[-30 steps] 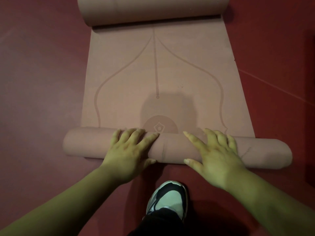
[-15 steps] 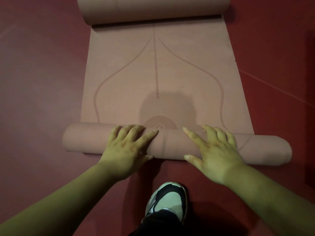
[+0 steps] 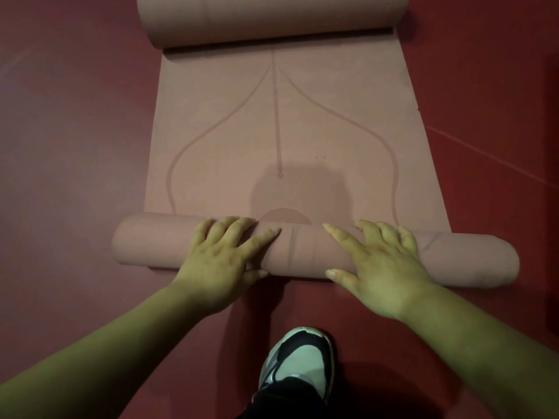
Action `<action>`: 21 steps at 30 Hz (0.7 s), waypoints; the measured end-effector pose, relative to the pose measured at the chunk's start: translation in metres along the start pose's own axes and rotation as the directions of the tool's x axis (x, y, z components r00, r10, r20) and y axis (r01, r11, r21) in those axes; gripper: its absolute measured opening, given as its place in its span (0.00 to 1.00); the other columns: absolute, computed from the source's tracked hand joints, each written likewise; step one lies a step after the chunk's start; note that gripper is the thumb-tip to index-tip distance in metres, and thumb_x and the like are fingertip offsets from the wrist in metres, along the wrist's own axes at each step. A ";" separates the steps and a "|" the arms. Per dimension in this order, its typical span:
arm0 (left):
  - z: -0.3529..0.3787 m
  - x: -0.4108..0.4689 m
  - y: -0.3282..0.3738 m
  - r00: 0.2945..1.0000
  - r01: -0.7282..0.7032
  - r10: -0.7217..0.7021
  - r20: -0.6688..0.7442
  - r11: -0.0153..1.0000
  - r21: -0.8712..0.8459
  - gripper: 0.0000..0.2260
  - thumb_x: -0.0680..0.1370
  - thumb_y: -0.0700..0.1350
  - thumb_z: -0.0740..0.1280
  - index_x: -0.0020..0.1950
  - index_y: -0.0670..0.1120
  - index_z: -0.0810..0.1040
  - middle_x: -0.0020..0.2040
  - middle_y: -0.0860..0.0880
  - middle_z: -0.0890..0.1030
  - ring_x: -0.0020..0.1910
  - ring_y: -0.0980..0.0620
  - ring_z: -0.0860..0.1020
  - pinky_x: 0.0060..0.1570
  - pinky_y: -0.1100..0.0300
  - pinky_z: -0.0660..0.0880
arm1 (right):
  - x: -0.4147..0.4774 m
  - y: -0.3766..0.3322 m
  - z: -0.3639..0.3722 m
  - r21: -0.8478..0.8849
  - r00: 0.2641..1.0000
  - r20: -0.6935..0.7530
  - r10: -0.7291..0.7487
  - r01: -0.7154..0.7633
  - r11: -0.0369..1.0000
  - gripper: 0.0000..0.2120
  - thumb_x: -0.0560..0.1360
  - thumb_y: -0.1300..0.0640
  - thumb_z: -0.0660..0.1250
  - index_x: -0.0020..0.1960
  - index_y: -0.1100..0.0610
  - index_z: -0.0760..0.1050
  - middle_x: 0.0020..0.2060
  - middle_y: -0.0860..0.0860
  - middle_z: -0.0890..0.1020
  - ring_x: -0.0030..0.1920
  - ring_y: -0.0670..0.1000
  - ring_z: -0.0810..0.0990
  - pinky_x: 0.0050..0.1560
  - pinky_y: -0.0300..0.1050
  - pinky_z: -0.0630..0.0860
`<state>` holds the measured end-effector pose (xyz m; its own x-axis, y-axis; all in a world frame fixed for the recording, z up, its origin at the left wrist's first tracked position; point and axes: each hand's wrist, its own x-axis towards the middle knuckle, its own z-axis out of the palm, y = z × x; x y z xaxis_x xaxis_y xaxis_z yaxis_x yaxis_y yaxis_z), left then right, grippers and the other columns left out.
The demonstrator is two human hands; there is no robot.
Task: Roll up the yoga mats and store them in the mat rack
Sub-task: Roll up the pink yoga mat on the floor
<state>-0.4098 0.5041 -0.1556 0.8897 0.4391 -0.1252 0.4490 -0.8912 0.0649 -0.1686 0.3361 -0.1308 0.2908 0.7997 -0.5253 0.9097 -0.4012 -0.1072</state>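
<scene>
since the near roll [image 3: 151, 240] of the mat [image 3: 272, 131] lies slightly askew on the floor [image 3: 60, 146], it could wind crooked if the left hand [image 3: 217, 261] and right hand [image 3: 378, 267] push unevenly. neither grip is closed, fingers spread flat on top. the roll's right end already pokes past the mat's edge. since a second ago the roll has crept forward, covering more of the round emblem [image 3: 284, 214].

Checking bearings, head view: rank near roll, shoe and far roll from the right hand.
1. Near roll, pressed under the right hand.
2. Shoe, lower centre, toward the person.
3. Far roll, top of frame.
</scene>
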 end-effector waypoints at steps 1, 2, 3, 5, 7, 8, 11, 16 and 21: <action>-0.001 0.003 -0.002 1.000 -0.001 0.001 0.006 1.000 0.001 0.33 0.75 0.67 0.60 0.78 0.58 0.65 0.68 0.44 0.75 0.65 0.39 0.74 0.64 0.39 0.69 | 0.000 -0.001 -0.002 0.004 1.000 -0.004 0.005 -0.005 1.000 0.38 0.77 0.27 0.50 0.77 0.32 0.32 0.80 0.53 0.52 0.79 0.58 0.49 0.78 0.63 0.44; -0.002 0.006 -0.004 1.000 -0.002 0.002 0.017 1.000 -0.005 0.33 0.75 0.68 0.60 0.78 0.58 0.65 0.68 0.45 0.75 0.64 0.40 0.74 0.63 0.40 0.70 | -0.001 -0.003 -0.002 0.011 1.000 -0.005 0.013 -0.013 1.000 0.38 0.77 0.27 0.51 0.77 0.32 0.31 0.80 0.54 0.50 0.79 0.58 0.47 0.78 0.64 0.43; -0.003 0.009 -0.007 1.000 -0.002 0.002 0.030 1.000 -0.016 0.33 0.75 0.68 0.60 0.78 0.59 0.65 0.68 0.46 0.75 0.63 0.40 0.74 0.62 0.41 0.70 | -0.002 -0.004 -0.002 0.017 1.000 -0.009 0.019 -0.019 1.000 0.39 0.77 0.27 0.51 0.77 0.32 0.31 0.80 0.54 0.49 0.79 0.59 0.46 0.78 0.64 0.42; -0.006 0.015 -0.012 0.998 0.003 -0.001 0.055 0.999 -0.037 0.33 0.75 0.70 0.59 0.78 0.60 0.64 0.67 0.48 0.75 0.63 0.42 0.74 0.62 0.42 0.70 | -0.002 -0.006 0.000 0.008 0.999 -0.026 0.026 -0.026 1.000 0.39 0.77 0.27 0.51 0.77 0.33 0.32 0.80 0.54 0.48 0.79 0.59 0.46 0.77 0.65 0.41; -0.008 0.019 -0.015 0.998 0.007 -0.003 0.069 0.999 -0.049 0.34 0.74 0.71 0.59 0.78 0.61 0.63 0.67 0.49 0.75 0.63 0.42 0.75 0.62 0.42 0.71 | 0.000 -0.006 0.001 -0.003 0.998 -0.052 0.024 -0.024 1.000 0.38 0.77 0.27 0.51 0.78 0.33 0.33 0.80 0.53 0.50 0.79 0.58 0.48 0.77 0.64 0.42; -0.009 0.021 -0.015 0.997 0.005 -0.001 0.073 0.999 -0.052 0.34 0.74 0.71 0.58 0.78 0.61 0.62 0.68 0.49 0.75 0.64 0.42 0.75 0.62 0.42 0.71 | 0.001 -0.005 0.001 -0.003 0.998 -0.056 0.023 -0.023 1.000 0.38 0.77 0.27 0.51 0.78 0.34 0.34 0.80 0.53 0.51 0.79 0.58 0.48 0.77 0.64 0.43; -0.010 0.020 -0.011 0.998 -0.002 0.004 0.056 0.999 -0.037 0.36 0.73 0.70 0.60 0.79 0.61 0.59 0.70 0.46 0.74 0.66 0.40 0.73 0.64 0.37 0.70 | 0.007 -0.002 -0.003 0.012 0.999 -0.047 0.011 -0.011 1.000 0.38 0.77 0.27 0.51 0.79 0.34 0.35 0.79 0.52 0.53 0.78 0.58 0.50 0.77 0.62 0.44; -0.002 0.013 -0.006 0.999 0.001 -0.001 0.042 1.000 0.008 0.34 0.75 0.70 0.58 0.80 0.60 0.62 0.72 0.45 0.73 0.68 0.39 0.71 0.67 0.36 0.66 | 0.011 0.001 -0.008 0.021 0.999 -0.044 0.006 -0.005 1.000 0.38 0.76 0.27 0.52 0.79 0.34 0.36 0.79 0.53 0.54 0.78 0.58 0.52 0.77 0.62 0.46; -0.010 0.032 -0.019 0.996 -0.021 0.024 0.089 0.999 -0.032 0.33 0.76 0.72 0.53 0.79 0.61 0.61 0.70 0.49 0.73 0.66 0.42 0.73 0.64 0.41 0.68 | 0.005 -0.003 -0.005 0.017 0.996 -0.082 -0.034 0.036 0.999 0.40 0.76 0.27 0.53 0.78 0.33 0.32 0.80 0.54 0.48 0.80 0.59 0.46 0.77 0.64 0.41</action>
<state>-0.3892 0.5360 -0.1513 0.8892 0.4057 -0.2114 0.4324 -0.8963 0.0987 -0.1685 0.3442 -0.1288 0.2829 0.8470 -0.4501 0.9143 -0.3799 -0.1403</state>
